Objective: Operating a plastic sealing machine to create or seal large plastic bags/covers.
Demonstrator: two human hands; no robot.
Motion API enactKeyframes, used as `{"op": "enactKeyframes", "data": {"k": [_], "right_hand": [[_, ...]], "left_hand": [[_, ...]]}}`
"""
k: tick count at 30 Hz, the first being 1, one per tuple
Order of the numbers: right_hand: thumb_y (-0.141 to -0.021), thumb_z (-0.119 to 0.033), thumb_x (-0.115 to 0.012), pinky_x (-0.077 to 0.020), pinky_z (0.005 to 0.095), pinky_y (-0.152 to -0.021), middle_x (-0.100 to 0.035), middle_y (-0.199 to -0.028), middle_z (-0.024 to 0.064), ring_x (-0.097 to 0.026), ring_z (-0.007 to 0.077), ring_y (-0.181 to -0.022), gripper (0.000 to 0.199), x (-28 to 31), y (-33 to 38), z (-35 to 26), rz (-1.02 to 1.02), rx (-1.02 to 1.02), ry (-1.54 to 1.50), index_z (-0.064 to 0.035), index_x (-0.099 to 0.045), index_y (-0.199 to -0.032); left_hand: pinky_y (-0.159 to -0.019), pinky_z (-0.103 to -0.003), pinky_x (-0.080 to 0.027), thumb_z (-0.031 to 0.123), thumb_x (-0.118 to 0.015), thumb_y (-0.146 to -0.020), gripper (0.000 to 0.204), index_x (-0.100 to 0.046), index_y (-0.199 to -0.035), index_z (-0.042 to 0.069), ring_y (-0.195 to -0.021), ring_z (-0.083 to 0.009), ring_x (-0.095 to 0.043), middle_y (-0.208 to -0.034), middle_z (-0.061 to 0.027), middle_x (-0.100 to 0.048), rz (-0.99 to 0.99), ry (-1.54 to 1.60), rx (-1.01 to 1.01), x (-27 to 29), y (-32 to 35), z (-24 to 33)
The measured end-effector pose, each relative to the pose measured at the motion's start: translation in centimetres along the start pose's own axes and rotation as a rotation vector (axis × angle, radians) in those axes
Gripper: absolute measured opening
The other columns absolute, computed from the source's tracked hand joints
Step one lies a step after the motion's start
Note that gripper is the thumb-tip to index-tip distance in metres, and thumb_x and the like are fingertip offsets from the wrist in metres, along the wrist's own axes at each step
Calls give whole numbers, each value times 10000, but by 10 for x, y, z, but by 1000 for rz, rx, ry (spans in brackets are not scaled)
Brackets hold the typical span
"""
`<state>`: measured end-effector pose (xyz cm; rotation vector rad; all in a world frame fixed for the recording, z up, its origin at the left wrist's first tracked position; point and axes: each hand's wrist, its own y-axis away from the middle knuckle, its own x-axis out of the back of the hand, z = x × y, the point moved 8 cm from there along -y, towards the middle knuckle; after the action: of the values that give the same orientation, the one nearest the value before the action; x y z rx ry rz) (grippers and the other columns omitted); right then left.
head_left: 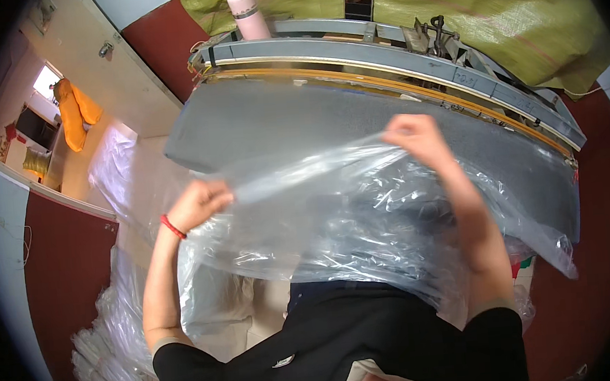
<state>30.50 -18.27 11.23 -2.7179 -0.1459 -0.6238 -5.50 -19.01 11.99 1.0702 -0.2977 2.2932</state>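
Over grey table [257,122]: left hand [202,204], right hand [415,135] each pinching one clear plastic bag [336,217], possibly doubled.

A dark red floor [592,290] surrounds a long grey tabletop [278,121] edged by a grey metal rail [379,45]. Behind it hangs a wrinkled yellow-green woven tarpaulin [491,4]. At far left, daylight brightens a small window [45,78] beside hanging orange cloth [73,112].
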Motion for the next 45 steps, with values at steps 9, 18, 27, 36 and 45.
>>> {"op": "enactKeyframes", "data": {"k": [9,18,27,36,45], "right_hand": [[-771,-209,-610,-421,226,-722,-619,-799,26,-538,92,-768,215,416,434,102,1062,-618,564,-28,-648,-881],[-710,-339,-625,-436,281,-659,-637,-760,37,-553,133,-690,284,431,518,36,1510,-1005,706,-63,-668,-765],[-664,-393,-634,-463,389,-729,-628,-863,100,-594,287,-848,324,447,461,122,1348,-1337,941,-135,-645,-860],[-798,-278,-488,-473,424,-683,-612,-833,168,-595,331,-803,264,451,431,132,1184,-1305,1264,-31,-552,-866],[-814,-249,-494,-470,426,-655,-610,-784,164,-596,330,-764,228,445,440,124,1196,-1198,1242,-27,-532,-850]], "left_hand": [[-630,-372,-443,147,-524,-773,84,-577,-778,81,-718,-288,-569,-771,-113,-603,-465,-430,70,-124,31,-106],[-746,-368,-430,13,-480,-679,165,-597,-795,32,-838,-313,-535,-889,-167,-576,405,-839,196,134,-63,-192],[-971,-339,-296,431,-458,-842,621,-330,-1272,1,-1162,-278,-395,-1253,-222,-394,502,-553,249,96,-187,-279],[-612,-299,-449,179,-621,-766,197,-595,-838,-2,-661,-189,-565,-725,-97,-605,572,-379,-70,19,-244,-36],[-582,-268,-458,148,-580,-788,139,-628,-860,39,-659,-125,-588,-729,-80,-626,-418,279,-921,-399,-220,431]]}}
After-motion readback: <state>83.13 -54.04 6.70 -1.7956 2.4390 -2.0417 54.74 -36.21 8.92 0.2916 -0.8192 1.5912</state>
